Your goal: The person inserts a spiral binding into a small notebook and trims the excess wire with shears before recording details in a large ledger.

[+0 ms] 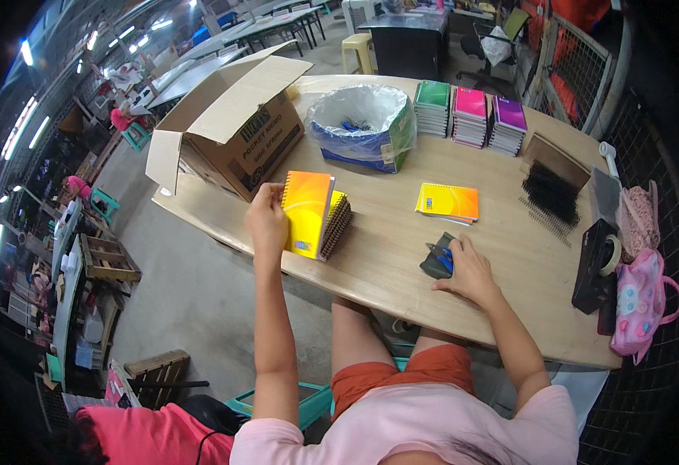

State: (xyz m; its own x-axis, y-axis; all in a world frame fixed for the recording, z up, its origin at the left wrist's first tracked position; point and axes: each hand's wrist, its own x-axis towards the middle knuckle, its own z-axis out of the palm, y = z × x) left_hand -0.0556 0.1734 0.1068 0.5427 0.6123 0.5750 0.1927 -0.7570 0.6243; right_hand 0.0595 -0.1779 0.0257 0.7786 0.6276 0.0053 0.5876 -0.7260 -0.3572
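With our left hand (268, 221) we grasp a yellow-orange notebook (306, 215) by its left, wire-bound edge, thumb and fingers closed on it, near the front edge of the desk (390, 248). It stands tilted up right beside a notebook stack (338, 229), which sits just to its right. A loose notebook (449, 203) lies flat farther right, out of our grasp, beyond our right hand (473, 271) and well apart from the left. Our right hand is low over the desk, its fingers curled at a blue-handled tool (444, 258) on a dark cloth-like piece (436, 260); we cannot tell whether they grip the handles firmly.

The notebook we hold has a glossy cover running from orange at the top to bright yellow below, crossed by pale, sweeping curves, with a small bluish emblem near the bottom. Coils line its left edge. The stack shows a row of dark coils and a strip of yellow cover; the loose notebook shares the yellow-and-orange pattern, with coils along its upper edge.
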